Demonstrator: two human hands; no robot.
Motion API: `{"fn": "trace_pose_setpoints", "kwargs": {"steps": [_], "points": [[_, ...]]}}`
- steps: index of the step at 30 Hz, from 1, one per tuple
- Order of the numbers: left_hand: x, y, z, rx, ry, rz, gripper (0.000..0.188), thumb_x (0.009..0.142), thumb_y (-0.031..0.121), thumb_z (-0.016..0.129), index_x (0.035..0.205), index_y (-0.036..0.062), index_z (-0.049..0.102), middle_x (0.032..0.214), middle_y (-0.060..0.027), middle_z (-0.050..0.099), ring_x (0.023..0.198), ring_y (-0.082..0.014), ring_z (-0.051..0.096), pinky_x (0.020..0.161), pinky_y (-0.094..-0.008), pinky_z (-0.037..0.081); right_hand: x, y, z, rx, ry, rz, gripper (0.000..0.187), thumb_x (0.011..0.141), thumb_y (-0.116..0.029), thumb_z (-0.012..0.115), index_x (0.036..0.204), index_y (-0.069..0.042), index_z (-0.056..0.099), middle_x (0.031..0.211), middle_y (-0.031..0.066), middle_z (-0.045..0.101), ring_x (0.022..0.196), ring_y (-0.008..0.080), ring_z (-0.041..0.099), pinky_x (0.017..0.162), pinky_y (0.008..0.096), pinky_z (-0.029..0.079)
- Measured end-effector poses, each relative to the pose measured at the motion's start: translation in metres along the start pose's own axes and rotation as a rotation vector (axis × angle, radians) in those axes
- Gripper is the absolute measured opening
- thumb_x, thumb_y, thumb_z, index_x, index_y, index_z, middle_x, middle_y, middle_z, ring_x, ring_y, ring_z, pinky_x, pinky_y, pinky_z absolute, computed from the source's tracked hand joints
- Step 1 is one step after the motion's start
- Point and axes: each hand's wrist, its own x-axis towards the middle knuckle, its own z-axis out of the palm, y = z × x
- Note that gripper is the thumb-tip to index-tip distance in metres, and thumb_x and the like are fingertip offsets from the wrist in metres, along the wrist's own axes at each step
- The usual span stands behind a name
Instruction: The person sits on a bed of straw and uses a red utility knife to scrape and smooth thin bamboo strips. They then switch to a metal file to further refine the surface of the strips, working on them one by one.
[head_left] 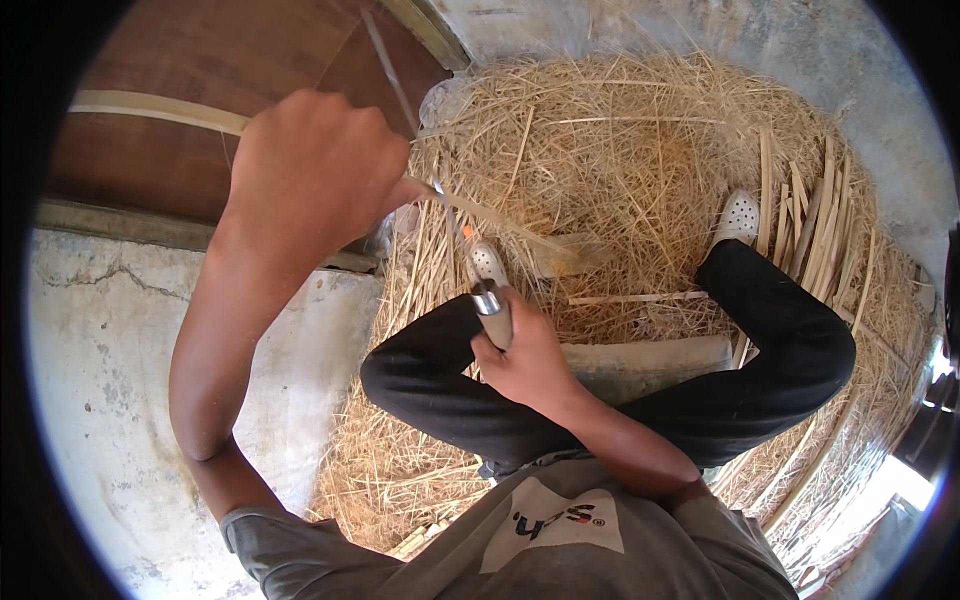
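My left hand (318, 165) is raised at the upper left, its fingers closed round a long pale strip (150, 105) that looks like split bamboo. One length sticks out to the left of the fist. Another pale length (510, 225) slants down to the right, blurred near its end. Low between my knees, my right hand (535, 360) grips a knife by its wooden handle (497, 328), which has a shiny metal collar. Its narrow blade (452, 205) points up and left, close to the strip beside my left hand. An orange spot shows near the blade.
Pale shavings (620, 160) are heaped over the floor around my light perforated shoes. Several split strips (820, 225) lie at the right. A brown wooden panel (200, 60) stands at the upper left, above a cracked, pale wall (110, 330). A low block (650, 360) lies between my legs.
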Motion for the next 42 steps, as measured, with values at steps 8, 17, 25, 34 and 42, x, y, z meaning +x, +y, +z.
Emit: {"fn": "trace_pose_setpoints", "kwargs": {"steps": [8,17,25,34,42], "points": [[-0.001,-0.004,-0.003,-0.019,-0.159,-0.037,0.04,0.072,0.047,0.073,0.062,0.0083,0.068,0.061,-0.0077,0.062,0.06,-0.0272,0.064,0.051,-0.036,0.051,0.001,0.109,0.003,0.052,0.076,0.315,0.036,0.076,-0.011,0.062,0.11,0.002,0.055,0.089,0.0241,0.063,0.082,0.0398,0.064,0.077,0.0448,0.049],[0.008,-0.009,0.0,-0.038,-0.171,-0.069,0.043,0.072,0.048,0.074,0.065,0.006,0.069,0.063,-0.0098,0.062,0.064,-0.0297,0.064,0.056,-0.0386,0.051,0.022,0.062,0.014,-0.161,0.172,-0.005,0.036,0.073,-0.011,0.063,0.106,0.002,0.055,0.079,0.0233,0.063,0.077,0.0435,0.063,0.072,0.0453,0.051],[0.001,-0.01,0.009,-0.056,-0.285,-0.181,0.042,0.071,0.048,0.075,0.066,0.0066,0.066,0.065,-0.0087,0.061,0.067,-0.0295,0.063,0.061,-0.039,0.051,0.021,0.162,-0.016,-0.261,-0.039,0.323,0.038,0.074,-0.01,0.064,0.11,0.002,0.057,0.086,0.0238,0.063,0.082,0.0371,0.064,0.073,0.0435,0.051],[-0.013,-0.024,0.024,-0.062,-0.248,-0.164,0.044,0.07,0.05,0.075,0.066,0.0068,0.064,0.064,-0.0102,0.06,0.066,-0.028,0.063,0.062,-0.0396,0.049,0.021,0.192,0.008,-0.249,0.094,0.14,0.039,0.076,-0.015,0.065,0.112,0.0,0.058,0.08,0.0238,0.065,0.076,0.0426,0.064,0.068,0.0453,0.053],[-0.018,-0.028,0.041,-0.111,-0.164,-0.163,0.048,0.068,0.049,0.076,0.061,0.005,0.06,0.06,-0.0118,0.058,0.062,-0.0313,0.061,0.06,-0.0417,0.047,0.051,0.211,0.006,-0.244,-0.001,0.191,0.033,0.078,-0.013,0.061,0.11,-0.002,0.059,0.088,0.0235,0.066,0.086,0.0429,0.064,0.074,0.0452,0.052]]}}
